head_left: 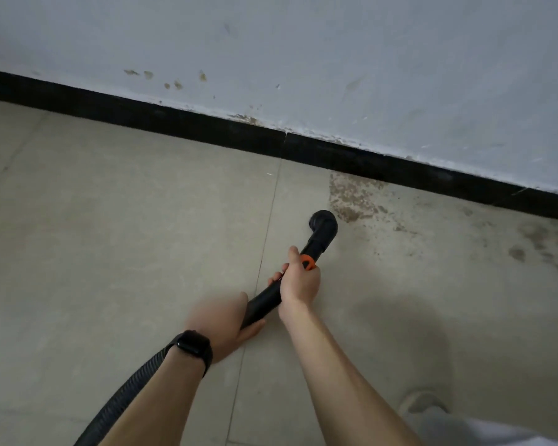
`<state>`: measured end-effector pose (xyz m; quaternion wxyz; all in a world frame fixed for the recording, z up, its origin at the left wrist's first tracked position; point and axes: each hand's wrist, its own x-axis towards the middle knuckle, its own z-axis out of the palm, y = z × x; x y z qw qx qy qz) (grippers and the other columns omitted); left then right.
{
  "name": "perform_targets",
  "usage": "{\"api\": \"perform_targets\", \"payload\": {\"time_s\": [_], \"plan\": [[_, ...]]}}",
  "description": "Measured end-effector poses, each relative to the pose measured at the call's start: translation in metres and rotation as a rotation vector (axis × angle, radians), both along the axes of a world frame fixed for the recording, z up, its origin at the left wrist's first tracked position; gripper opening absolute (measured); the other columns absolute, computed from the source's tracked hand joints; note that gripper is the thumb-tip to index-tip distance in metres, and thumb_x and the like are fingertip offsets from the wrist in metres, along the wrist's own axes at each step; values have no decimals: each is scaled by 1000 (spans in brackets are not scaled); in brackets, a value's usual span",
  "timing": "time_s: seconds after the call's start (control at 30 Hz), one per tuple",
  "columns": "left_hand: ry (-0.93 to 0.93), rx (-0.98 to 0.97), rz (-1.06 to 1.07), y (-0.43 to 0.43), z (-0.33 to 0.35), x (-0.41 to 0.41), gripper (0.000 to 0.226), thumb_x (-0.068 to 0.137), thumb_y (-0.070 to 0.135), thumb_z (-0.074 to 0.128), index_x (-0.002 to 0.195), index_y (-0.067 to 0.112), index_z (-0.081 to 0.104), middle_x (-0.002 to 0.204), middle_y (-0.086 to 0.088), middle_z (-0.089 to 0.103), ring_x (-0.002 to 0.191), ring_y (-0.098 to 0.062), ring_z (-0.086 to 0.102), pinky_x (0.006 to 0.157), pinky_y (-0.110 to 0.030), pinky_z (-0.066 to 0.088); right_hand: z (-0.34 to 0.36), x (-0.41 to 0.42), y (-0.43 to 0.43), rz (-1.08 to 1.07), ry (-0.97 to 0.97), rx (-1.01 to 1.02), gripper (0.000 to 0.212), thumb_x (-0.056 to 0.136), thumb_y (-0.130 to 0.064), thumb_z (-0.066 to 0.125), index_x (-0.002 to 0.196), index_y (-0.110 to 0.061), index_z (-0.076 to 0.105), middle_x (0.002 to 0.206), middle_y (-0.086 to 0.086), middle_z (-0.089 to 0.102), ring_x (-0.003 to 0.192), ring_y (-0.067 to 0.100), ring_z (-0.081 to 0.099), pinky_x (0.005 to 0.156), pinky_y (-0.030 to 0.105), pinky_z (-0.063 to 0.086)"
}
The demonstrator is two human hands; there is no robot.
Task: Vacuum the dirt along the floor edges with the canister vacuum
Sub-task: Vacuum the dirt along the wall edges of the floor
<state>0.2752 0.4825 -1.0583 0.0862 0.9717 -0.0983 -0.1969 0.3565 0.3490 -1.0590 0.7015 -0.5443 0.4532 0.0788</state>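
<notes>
A black vacuum wand (266,302) with an orange button (308,262) points toward the wall. Its round brush nozzle (323,223) sits on the tiled floor just left of a brown dirt patch (351,197) that lies against the black baseboard (368,162). My right hand (300,281) grips the wand just behind the orange button. My left hand (223,323), blurred and wearing a black watch, holds the wand's lower end from below. The ribbed black hose (126,391) runs back under my left forearm to the bottom left. The canister is out of view.
More faint dirt specks (529,243) spread over the floor to the right along the baseboard. The stained grey wall (335,59) rises above it. A light shoe (422,403) shows at the bottom right. Tile joints (264,239) cross the beige floor.
</notes>
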Motion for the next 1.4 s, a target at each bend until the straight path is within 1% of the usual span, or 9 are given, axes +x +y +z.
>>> {"api": "perform_targets", "payload": {"time_s": [0.33,0.5,0.6,0.73,0.87,1.03,1.2,1.27,1.4], "plan": [[-2,102,-69,-9,21,7,51,88,76,17,93,26,28,84,6,66,71,-20,65,56,-32,32,4,0,-9,-106,-16,140,31,93,-31,72,101,-10,51,61,0,53,42,17,47,49,32,48],[38,135,-79,-30,22,23,49,90,74,19,93,26,27,85,6,65,71,-19,64,56,-32,31,0,14,-28,-120,-33,165,30,95,-30,72,101,-9,52,57,-2,53,40,17,47,44,28,46],[63,140,-59,-45,19,29,48,91,73,20,92,26,26,85,8,63,68,-20,61,55,-32,30,-6,23,-41,-106,-40,165,29,95,-30,72,98,-11,51,57,-2,52,40,18,46,45,29,45],[63,145,-37,-57,14,37,47,93,72,20,92,26,27,79,10,54,57,-17,47,55,-31,31,-12,34,-49,-56,-70,141,29,95,-31,72,97,-13,50,56,-3,54,40,18,47,45,30,46],[47,154,-10,-64,10,44,47,94,70,23,93,23,31,78,8,57,60,-19,51,57,-31,34,-15,44,-53,-21,-91,109,31,94,-33,71,95,-12,48,56,-4,54,40,18,48,46,30,47],[51,142,16,-67,8,55,47,95,69,24,91,22,29,72,10,47,54,-18,41,57,-31,31,-18,57,-53,-2,-89,50,31,93,-37,70,96,-14,49,51,-8,54,38,17,48,42,28,46],[64,117,8,-67,5,66,47,95,69,24,93,22,29,78,6,58,58,-21,48,59,-32,32,-20,71,-54,5,-81,0,31,95,-36,70,98,-12,50,49,-9,54,36,16,49,41,26,46],[58,120,1,-68,4,71,48,94,69,24,93,21,29,83,5,63,61,-23,51,59,-32,32,-20,77,-55,10,-82,-18,31,96,-35,69,98,-12,50,54,-5,55,35,15,49,41,25,46],[66,98,6,-70,0,83,50,94,69,24,96,20,33,84,3,64,66,-25,60,58,-32,34,-20,90,-57,19,-78,-60,32,96,-36,69,101,-9,51,58,-3,56,35,14,50,40,25,46]]}}
